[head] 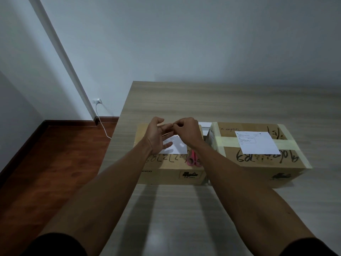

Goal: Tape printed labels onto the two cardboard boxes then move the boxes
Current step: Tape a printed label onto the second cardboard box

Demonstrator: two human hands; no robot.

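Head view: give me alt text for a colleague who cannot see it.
Two hands, left and right, meet fingertip to fingertip above the left brown cardboard box, which carries a white printed label and pink-handled scissors. The right brown cardboard box beside it on the grey wood-grain table bears its own label.

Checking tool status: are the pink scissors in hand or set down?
Set down: the scissors lie on the left box; neither hand grips them.

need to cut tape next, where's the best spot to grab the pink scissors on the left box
Take the pink scissors by the handle loops, coming from the near side. They lie flat on the left box with the loops toward the person at the near edge; the blades point away under the right forearm.
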